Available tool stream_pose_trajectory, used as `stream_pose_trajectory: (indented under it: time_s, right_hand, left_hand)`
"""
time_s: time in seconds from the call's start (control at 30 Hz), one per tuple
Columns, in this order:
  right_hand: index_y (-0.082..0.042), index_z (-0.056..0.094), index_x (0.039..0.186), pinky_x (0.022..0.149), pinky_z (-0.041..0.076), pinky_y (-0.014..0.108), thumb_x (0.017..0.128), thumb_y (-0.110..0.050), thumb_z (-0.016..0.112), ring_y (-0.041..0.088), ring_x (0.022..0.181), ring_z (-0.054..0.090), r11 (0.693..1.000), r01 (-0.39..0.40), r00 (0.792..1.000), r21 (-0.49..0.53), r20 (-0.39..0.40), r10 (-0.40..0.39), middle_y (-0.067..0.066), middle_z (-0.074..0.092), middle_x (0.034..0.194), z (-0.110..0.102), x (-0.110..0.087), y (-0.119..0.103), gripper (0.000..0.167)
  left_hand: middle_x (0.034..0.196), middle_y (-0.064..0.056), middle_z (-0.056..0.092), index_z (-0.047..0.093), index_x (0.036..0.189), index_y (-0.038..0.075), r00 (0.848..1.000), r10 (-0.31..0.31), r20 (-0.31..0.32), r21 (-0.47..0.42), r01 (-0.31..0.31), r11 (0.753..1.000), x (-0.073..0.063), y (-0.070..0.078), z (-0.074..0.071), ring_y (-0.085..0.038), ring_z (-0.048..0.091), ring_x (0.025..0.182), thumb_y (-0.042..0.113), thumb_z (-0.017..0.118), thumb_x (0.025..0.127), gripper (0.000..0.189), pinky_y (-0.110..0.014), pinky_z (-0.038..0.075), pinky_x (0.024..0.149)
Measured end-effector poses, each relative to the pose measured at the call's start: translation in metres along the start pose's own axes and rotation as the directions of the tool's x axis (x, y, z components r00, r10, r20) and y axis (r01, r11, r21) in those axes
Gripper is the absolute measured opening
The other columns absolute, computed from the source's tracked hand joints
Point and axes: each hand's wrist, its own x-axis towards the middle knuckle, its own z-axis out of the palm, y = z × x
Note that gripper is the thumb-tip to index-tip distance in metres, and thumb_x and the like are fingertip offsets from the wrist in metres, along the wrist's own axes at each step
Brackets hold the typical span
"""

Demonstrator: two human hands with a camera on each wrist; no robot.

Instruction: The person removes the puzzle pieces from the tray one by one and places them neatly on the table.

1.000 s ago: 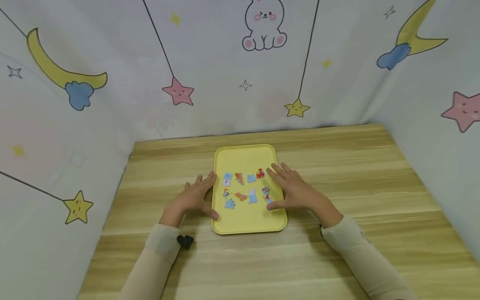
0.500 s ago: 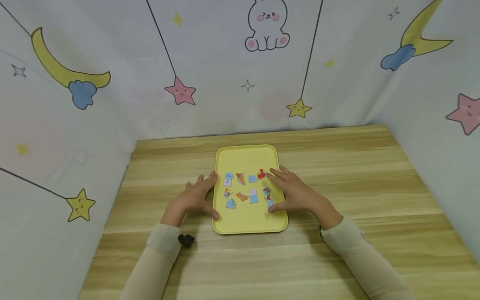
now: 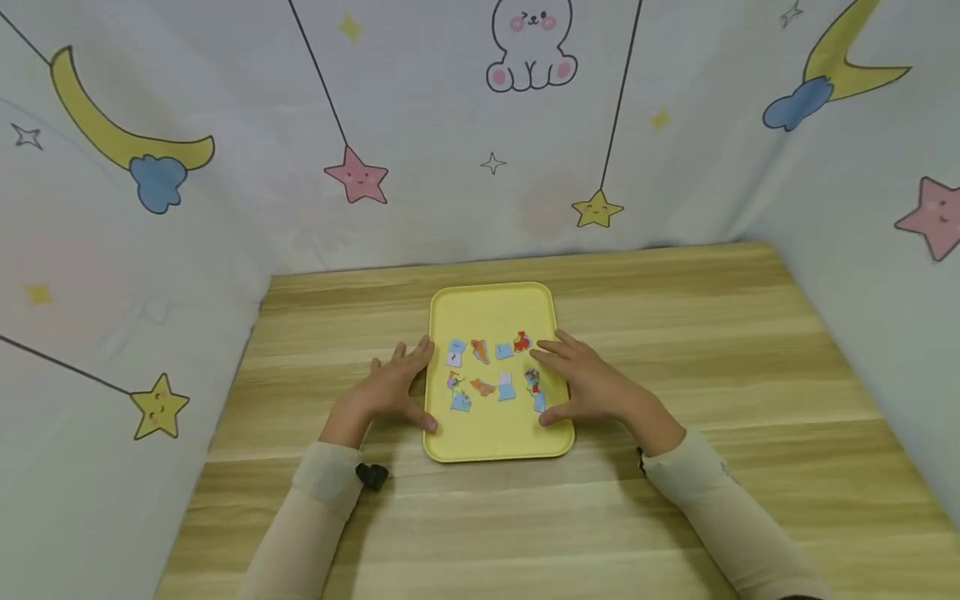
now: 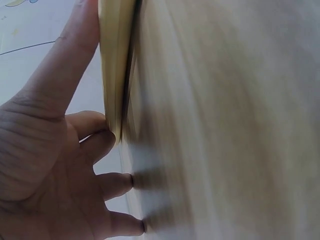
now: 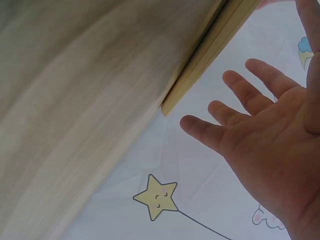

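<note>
In the head view a yellow tray (image 3: pixel 495 437) lies on the table with several small cut-out picture pieces in two rows. Among them are an orange piece (image 3: pixel 480 351), a red one (image 3: pixel 522 342) and a blue-and-white one (image 3: pixel 506 387). My left hand (image 3: pixel 386 387) is at the tray's left rim, fingers spread; the left wrist view shows its thumb and forefinger against the tray edge (image 4: pixel 114 65) and other fingertips down at the table. Over the right rim my right hand (image 3: pixel 592 379) spreads its fingers, thumb beside the lower right piece (image 3: pixel 539 402), holding nothing.
The wood-grain table (image 3: pixel 712 333) extends around the tray. A white cloth backdrop (image 3: pixel 435 125) with moons, stars and a bear encloses the back and both sides. A small black device (image 3: pixel 371 476) sits at the left cuff.
The head view shifts slightly, so the scene sits a little higher in it. Both hands, the tray and the pieces keep nearly the same places.
</note>
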Motion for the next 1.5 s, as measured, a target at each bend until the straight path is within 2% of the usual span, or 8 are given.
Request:
stream_pose_trajectory:
  time_s: [0.1, 0.3, 0.53, 0.9, 1.13, 1.27, 1.5]
  right_hand:
    - [0.001, 0.050, 0.154, 0.125, 0.019, 0.064, 0.074, -0.045, 0.096, 0.052, 0.156, 0.021, 1.000, 0.005, 1.000, -0.008, -0.006, -0.005, 0.023, 0.047, 0.159, -0.001, 0.000, 0.001, 0.104]
    - [-0.001, 0.053, 0.153, 0.125, 0.019, 0.063, 0.078, -0.040, 0.095, 0.051, 0.156, 0.021, 1.000, -0.009, 0.999, -0.005, 0.043, 0.009, 0.021, 0.049, 0.158, 0.002, -0.003, 0.003, 0.095]
    - [-0.004, 0.059, 0.149, 0.125, 0.020, 0.063, 0.081, -0.034, 0.093, 0.049, 0.155, 0.024, 1.000, -0.005, 0.999, -0.017, 0.051, 0.006, 0.017, 0.053, 0.155, 0.001, 0.000, 0.004, 0.081]
    - [-0.006, 0.068, 0.141, 0.121, 0.014, 0.075, 0.088, -0.024, 0.088, 0.047, 0.153, 0.030, 0.999, -0.018, 0.993, -0.030, 0.117, 0.021, 0.013, 0.061, 0.148, 0.004, 0.003, -0.003, 0.059]
    - [-0.008, 0.071, 0.136, 0.117, 0.021, 0.078, 0.090, -0.023, 0.086, 0.050, 0.150, 0.035, 0.996, 0.020, 0.991, -0.083, 0.133, -0.009, 0.012, 0.060, 0.149, 0.002, 0.006, -0.006, 0.050]
    - [-0.006, 0.071, 0.133, 0.118, 0.023, 0.076, 0.090, -0.021, 0.086, 0.050, 0.149, 0.036, 0.998, 0.024, 0.992, -0.058, 0.125, -0.017, 0.014, 0.061, 0.148, 0.001, 0.005, -0.007, 0.048]
    - [-0.004, 0.074, 0.125, 0.114, 0.038, 0.060, 0.085, -0.015, 0.090, 0.035, 0.131, 0.054, 0.995, 0.091, 0.994, -0.048, 0.065, -0.088, 0.009, 0.066, 0.132, 0.001, 0.005, -0.007, 0.045]
  left_hand:
    - [0.177, -0.010, 0.004, 0.013, 0.169, 0.005, 1.000, 0.001, -0.009, -0.004, -0.001, 1.000, 0.001, 0.002, -0.001, -0.050, -0.005, 0.158, 0.048, 0.101, 0.062, 0.145, -0.082, -0.005, 0.115]
    - [0.177, -0.009, 0.001, 0.011, 0.169, 0.006, 1.000, -0.004, 0.024, -0.009, 0.004, 1.000, 0.002, 0.003, -0.001, -0.050, -0.007, 0.158, 0.051, 0.100, 0.062, 0.146, -0.082, -0.006, 0.115]
    - [0.177, -0.010, 0.003, 0.012, 0.169, 0.005, 1.000, -0.007, 0.006, -0.009, 0.007, 1.000, 0.001, 0.004, -0.001, -0.050, -0.007, 0.158, 0.049, 0.101, 0.061, 0.147, -0.081, -0.007, 0.115]
    - [0.177, -0.010, 0.002, 0.011, 0.169, 0.006, 1.000, -0.006, 0.016, -0.021, 0.007, 1.000, 0.000, 0.004, -0.001, -0.050, -0.008, 0.158, 0.049, 0.101, 0.061, 0.147, -0.081, -0.008, 0.115]
    - [0.177, -0.010, 0.002, 0.011, 0.169, 0.006, 1.000, -0.012, 0.010, -0.012, 0.012, 1.000, 0.000, 0.005, -0.002, -0.049, -0.007, 0.158, 0.049, 0.101, 0.061, 0.147, -0.080, -0.007, 0.116]
    - [0.177, -0.011, 0.003, 0.011, 0.169, 0.005, 1.000, -0.003, 0.005, -0.012, 0.003, 1.000, 0.000, 0.004, -0.003, -0.050, -0.007, 0.158, 0.048, 0.101, 0.062, 0.147, -0.082, -0.007, 0.115]
    - [0.177, -0.012, 0.004, 0.011, 0.169, 0.004, 1.000, 0.005, 0.000, -0.030, -0.005, 1.000, -0.001, 0.005, -0.003, -0.050, -0.007, 0.158, 0.046, 0.102, 0.062, 0.146, -0.082, -0.008, 0.114]
